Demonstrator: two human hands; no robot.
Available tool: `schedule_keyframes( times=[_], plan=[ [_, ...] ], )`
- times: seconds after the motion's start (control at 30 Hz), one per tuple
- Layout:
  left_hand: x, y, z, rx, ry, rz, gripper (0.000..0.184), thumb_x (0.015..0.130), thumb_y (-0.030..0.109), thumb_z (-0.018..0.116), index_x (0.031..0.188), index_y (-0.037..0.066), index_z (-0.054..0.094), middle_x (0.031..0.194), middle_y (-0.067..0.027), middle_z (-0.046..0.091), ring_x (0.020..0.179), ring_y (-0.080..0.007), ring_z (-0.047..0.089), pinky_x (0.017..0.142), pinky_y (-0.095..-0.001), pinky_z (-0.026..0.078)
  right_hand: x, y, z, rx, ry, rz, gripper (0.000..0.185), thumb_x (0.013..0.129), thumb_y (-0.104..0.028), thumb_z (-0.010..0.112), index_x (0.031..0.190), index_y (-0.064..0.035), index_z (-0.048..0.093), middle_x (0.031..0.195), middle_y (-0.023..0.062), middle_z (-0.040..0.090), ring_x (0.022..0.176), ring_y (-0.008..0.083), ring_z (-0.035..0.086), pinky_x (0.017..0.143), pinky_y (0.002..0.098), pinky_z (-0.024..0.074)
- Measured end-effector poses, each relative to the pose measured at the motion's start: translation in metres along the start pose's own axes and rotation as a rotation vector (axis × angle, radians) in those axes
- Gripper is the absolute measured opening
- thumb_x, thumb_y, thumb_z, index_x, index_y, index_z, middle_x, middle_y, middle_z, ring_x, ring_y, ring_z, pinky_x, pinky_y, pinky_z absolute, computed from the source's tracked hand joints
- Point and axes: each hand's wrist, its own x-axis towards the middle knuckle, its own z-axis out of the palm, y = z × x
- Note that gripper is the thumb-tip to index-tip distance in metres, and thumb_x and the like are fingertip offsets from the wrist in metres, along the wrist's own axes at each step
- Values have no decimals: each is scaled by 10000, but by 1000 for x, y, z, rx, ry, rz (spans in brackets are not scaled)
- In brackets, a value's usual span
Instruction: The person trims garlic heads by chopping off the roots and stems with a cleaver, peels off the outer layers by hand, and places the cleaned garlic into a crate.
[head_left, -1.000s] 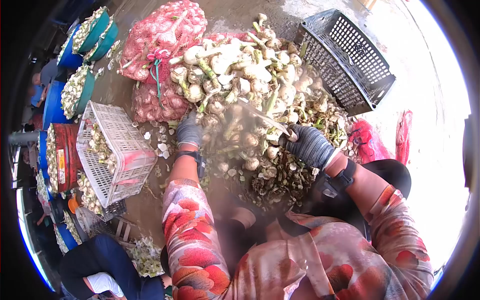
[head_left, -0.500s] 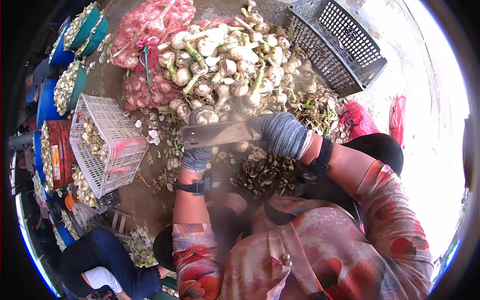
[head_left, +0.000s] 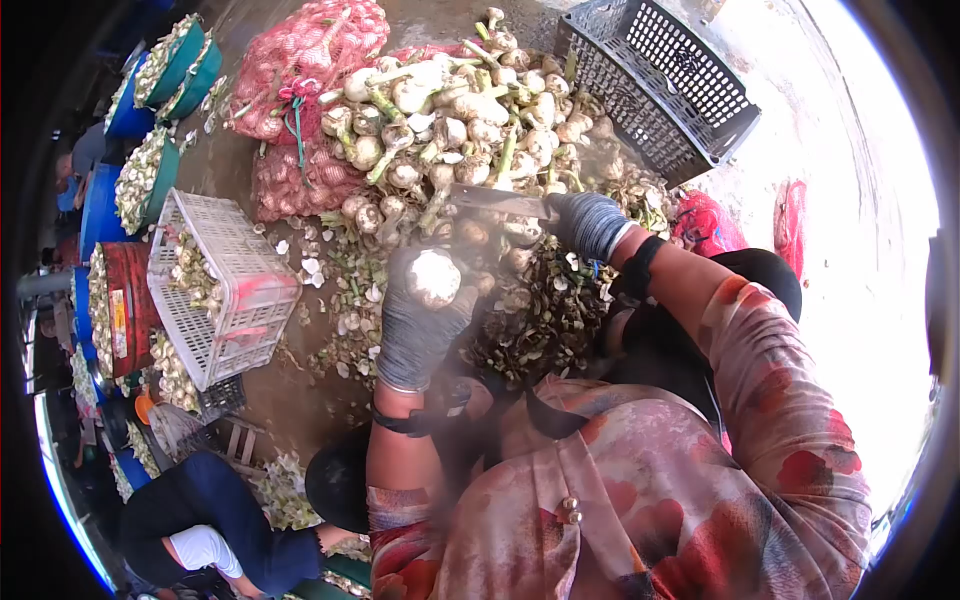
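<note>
On the left there is a white plastic lattice crate (head_left: 235,240) with red marks, and farther, to the right of it, a full red mesh sack (head_left: 312,65). Near the middle, the left hand (head_left: 418,335), in a grey knitted glove, is grasping a round white garlic bulb (head_left: 433,278), which is lifted over the scraps. If its fingers hold the smooth bulb loosely, it could slip and roll into the peelings. Behind it lies the large pile of stemmed garlic bulbs (head_left: 480,108). To the right, the right hand (head_left: 592,225), gloved also, is closed around the handle of a flat metal knife (head_left: 500,203). The blade points left, quite near the left hand; a careless swing could cut through the knitted glove, or nick the pile's bulbs. Far right stands a black plastic crate (head_left: 640,115).
</note>
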Motion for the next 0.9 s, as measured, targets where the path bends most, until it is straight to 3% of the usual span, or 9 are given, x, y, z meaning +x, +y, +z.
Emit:
schedule_keyframes(
  times=[0.17,0.43,0.5,0.6,0.67,0.7,0.77,0.83,0.9],
  plan=[
    [1,-25,1,-336,71,-183,535,736,48,747,1190,39,465,1034,-53,561,904,-143,578,819,-290,503,-26,-46,-9,441,123,-279,385,878,-435,585,990,-68,613,803,217,648,782,398,640,697,466,499],
    [4,-80,-11,-675,524,-186,454,846,169,687,1231,48,479,1010,-48,546,869,-146,560,776,-300,502,-52,-73,-5,239,15,-398,344,863,-368,602,1015,-59,604,807,209,644,821,392,634,697,461,499],
    [2,-106,-10,-1127,452,-576,406,893,265,630,1203,46,487,1010,-61,544,860,-177,563,770,-321,502,-51,-70,8,182,50,-438,297,837,-300,619,1016,-63,609,792,203,644,810,388,639,693,464,502],
    [-11,-125,6,-547,326,-373,364,954,328,514,1186,47,511,1055,-110,576,952,-246,570,875,-397,475,-48,-74,15,220,73,-435,251,810,-227,619,991,-55,601,805,204,651,789,392,641,675,477,503],
    [3,-45,10,-1405,477,-631,325,956,350,480,1108,73,558,1023,-108,606,943,-242,594,885,-430,467,-40,-68,22,217,69,-402,257,807,-227,616,993,-51,600,808,209,651,793,396,640,680,480,502],
    [0,-52,8,-1407,479,-634,325,956,350,480,1108,73,558,1023,-108,606,943,-242,594,885,-430,467,-33,-64,28,217,62,-375,264,804,-227,613,996,-46,599,812,214,650,797,400,639,684,484,501],
    [-8,-74,-8,-1767,-16,-267,299,945,366,497,1021,85,565,922,-76,597,823,-187,578,826,-410,482,12,-14,90,281,-77,-205,337,816,-327,623,960,-22,634,820,236,652,796,407,639,715,449,512],
    [-1,-31,-43,-1496,495,-452,276,934,356,514,960,85,562,814,-51,577,648,-184,522,795,-433,508,-6,-27,43,64,-206,1,391,830,-394,620,937,-18,644,800,225,658,779,404,641,721,434,515],
    [4,-97,-93,-1323,656,-413,201,868,291,626,938,105,598,941,-62,626,802,-250,599,833,-469,516,-10,-21,37,311,-112,-80,335,864,-356,610,941,-33,642,754,181,658,752,323,652,692,395,514]
  ],
)
